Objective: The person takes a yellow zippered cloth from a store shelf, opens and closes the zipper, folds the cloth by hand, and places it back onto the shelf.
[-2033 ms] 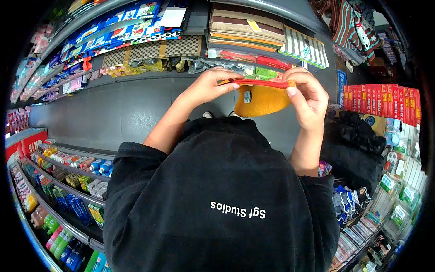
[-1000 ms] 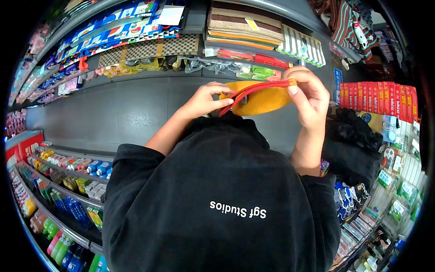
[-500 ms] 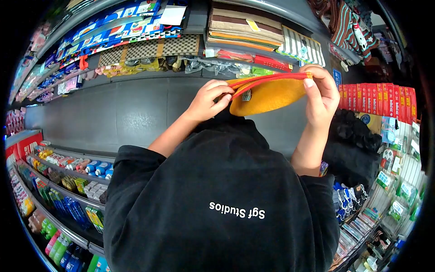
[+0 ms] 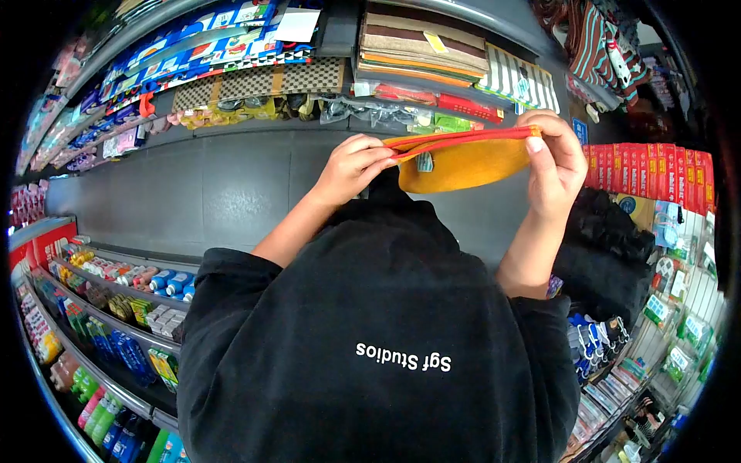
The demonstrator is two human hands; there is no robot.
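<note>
Stretched between my two hands is a mustard-yellow cloth (image 4: 467, 166) with red edging along its top and a small label near its left end. It is folded over, and its lower part sags in a curve. My left hand (image 4: 355, 170) pinches the left end of the red edge between thumb and fingers. At the other end, my right hand (image 4: 557, 163) grips the corner, thumb in front and fingers behind. The cloth is held up above the grey floor, in front of my black shirt (image 4: 378, 324).
Ahead, a shelf holds a stack of folded mats (image 4: 421, 46), a striped mat (image 4: 521, 81) and a checkered mat (image 4: 278, 81). Red packets (image 4: 656, 174) hang at the right. Shelves of bottles and boxes (image 4: 147, 309) stand at the lower left. Grey floor (image 4: 231, 193) lies between.
My right hand and the cloth have shifted slightly right. The cloth's hanging part looks shallower, and its label shows more fully.
</note>
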